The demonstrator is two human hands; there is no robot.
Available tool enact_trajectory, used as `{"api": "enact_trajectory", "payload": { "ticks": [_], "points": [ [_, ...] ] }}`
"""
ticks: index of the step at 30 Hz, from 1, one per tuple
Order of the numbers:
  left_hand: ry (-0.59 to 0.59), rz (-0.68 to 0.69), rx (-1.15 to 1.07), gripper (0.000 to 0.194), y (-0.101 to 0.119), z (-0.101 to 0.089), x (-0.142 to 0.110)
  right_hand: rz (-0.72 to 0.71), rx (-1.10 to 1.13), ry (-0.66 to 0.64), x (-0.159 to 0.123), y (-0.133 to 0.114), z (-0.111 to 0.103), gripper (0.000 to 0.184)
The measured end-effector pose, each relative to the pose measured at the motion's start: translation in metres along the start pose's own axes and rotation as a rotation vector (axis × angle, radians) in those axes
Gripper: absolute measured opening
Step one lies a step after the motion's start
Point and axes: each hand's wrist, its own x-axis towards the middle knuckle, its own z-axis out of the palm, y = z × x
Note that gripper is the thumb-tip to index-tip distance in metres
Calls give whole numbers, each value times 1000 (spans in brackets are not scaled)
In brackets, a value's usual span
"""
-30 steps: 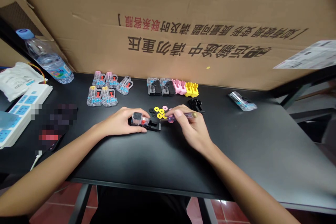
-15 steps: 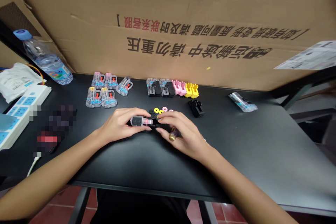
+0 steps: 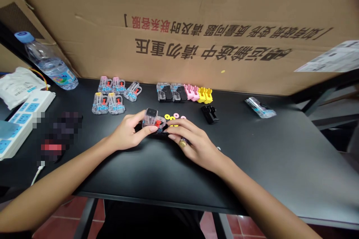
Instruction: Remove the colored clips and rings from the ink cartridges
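The left hand grips a clear device with a black top and a red part inside, the thumb on its near side and the forefinger on its far side; the right hand is curled, with its fingertips at the right end of the same device, and it also keeps in its grasp a tool, of which mainly the gold end is visible; the device is at the middle of the bench, but one cannot tell whether it touches the surface. Just beyond the right fingers lie yellow rings and pink rings, partly hidden; to the right of these is a black piece. Farther, near the cardboard, stand in a row two clear-and-black units, some pink pieces and some yellow pieces; to the left of this row are five clear units; far to the right lies a clear packet. At the left are a power strip, a white bag and a bottle.
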Motion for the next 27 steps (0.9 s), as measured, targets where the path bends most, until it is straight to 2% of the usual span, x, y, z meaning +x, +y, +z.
{"api": "enact_trajectory", "payload": {
  "ticks": [5, 10, 14, 17, 21, 27],
  "points": [
    [-17, -43, 40, 25, -2, 1, -1, 22, 27, 8, 2, -5, 0, 21],
    [-80, -78, 21, 28, -3, 2, -4, 128, 97, 113, 1, -10, 3, 7],
    [-155, -85, 25, 27, -2, 3, -6, 218, 123, 154, 0, -10, 6, 18],
    [-195, -43, 11, 21, 1, 3, -5, 141, 21, 167, 3, -10, 6, 8],
    [-194, 33, 1, 20, 7, 4, -1, 27, -117, 220, 6, -13, 6, 12],
    [-149, 142, 56, 16, 7, 3, 0, 31, -127, 239, 5, -14, 7, 13]
  ]
}}
